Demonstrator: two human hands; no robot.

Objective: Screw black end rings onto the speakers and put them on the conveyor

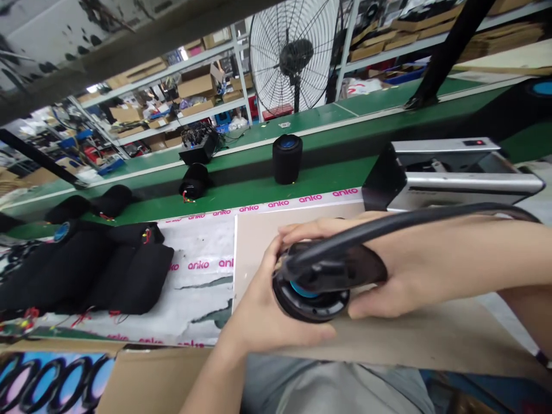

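Observation:
My left hand (259, 305) is wrapped around a black round speaker part (317, 307) with a blue ring showing at its top. Over it, my right hand (388, 282) grips a black corded hand tool (328, 270), partly blurred and seen from above. The tool's thick black cord (409, 218) runs right across my wrist. The tool's lower end is hidden, so whether it touches the speaker part cannot be told. Both hands are above a beige board (254, 236) on the bench.
Black fabric-covered cylinders (116, 270) with coloured wires lie at left. Beyond, an upright black cylinder (287, 161) stands on the green conveyor (241, 184). A silver machine (457, 172) sits at right. Lower left, a carton (155, 374) holds black rings (64, 379). A large fan (295, 54) stands behind.

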